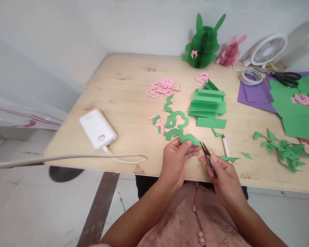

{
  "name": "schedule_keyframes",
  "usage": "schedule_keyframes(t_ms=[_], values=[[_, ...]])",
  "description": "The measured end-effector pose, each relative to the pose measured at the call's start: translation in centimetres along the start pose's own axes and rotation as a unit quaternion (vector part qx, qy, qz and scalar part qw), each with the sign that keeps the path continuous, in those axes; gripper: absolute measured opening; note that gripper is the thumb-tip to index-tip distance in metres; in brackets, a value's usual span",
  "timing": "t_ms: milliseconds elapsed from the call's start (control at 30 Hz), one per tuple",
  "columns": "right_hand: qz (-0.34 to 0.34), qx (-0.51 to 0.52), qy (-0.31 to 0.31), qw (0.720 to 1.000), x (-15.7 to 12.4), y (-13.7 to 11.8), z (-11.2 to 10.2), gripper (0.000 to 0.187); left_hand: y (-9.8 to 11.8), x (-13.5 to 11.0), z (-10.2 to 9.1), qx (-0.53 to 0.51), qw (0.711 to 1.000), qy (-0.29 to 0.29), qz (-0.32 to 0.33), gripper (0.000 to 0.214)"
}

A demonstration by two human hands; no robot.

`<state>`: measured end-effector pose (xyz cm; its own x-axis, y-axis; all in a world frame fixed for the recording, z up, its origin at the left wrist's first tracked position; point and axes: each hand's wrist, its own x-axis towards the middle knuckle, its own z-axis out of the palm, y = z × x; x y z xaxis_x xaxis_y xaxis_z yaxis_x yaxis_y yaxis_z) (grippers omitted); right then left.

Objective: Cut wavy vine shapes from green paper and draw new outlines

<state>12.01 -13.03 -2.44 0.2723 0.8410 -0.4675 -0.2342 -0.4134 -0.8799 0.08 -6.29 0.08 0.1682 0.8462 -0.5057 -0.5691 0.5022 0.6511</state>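
Observation:
Near the table's front edge, my left hand pinches a curved green paper piece between thumb and fingers. My right hand is closed round a pair of scissors, whose dark blades stand slightly apart at the right end of that piece. Their handles are mostly hidden in my fingers. Just beyond my left hand lie wavy green paper cutouts and a small pink cutout. Folded green paper strips are stacked farther back. Beside my right hand are a white pen and a green scrap.
A white power bank with a cable lies left. Pink cutouts sit mid-table. Green and pink paper rabbits, a white fan, tape, black-handled scissors, purple paper and green scraps fill the right.

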Motion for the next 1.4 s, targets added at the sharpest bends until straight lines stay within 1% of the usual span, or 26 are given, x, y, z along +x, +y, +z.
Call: schedule_keyframes(t_ms=[133, 367, 700, 1400], values=[[-0.002, -0.022, 0.011, 1.000, 0.08, 0.02, 0.02, 0.038, 0.12, 0.04, 0.05, 0.005, 1.000, 0.000, -0.004, 0.017], [0.002, -0.009, 0.018, 1.000, 0.08, -0.13, 0.30, 0.039, 0.21, 0.07, 0.21, 0.012, 1.000, 0.004, -0.006, 0.016], [-0.003, -0.030, 0.031, 0.999, 0.06, -0.26, 0.42, 0.039, 0.27, 0.10, 0.15, 0.020, 1.000, 0.004, 0.000, 0.016], [-0.014, -0.049, 0.035, 0.998, 0.10, -0.28, 0.38, 0.040, 0.58, 0.13, 0.44, 0.029, 1.000, 0.010, -0.006, 0.017]])
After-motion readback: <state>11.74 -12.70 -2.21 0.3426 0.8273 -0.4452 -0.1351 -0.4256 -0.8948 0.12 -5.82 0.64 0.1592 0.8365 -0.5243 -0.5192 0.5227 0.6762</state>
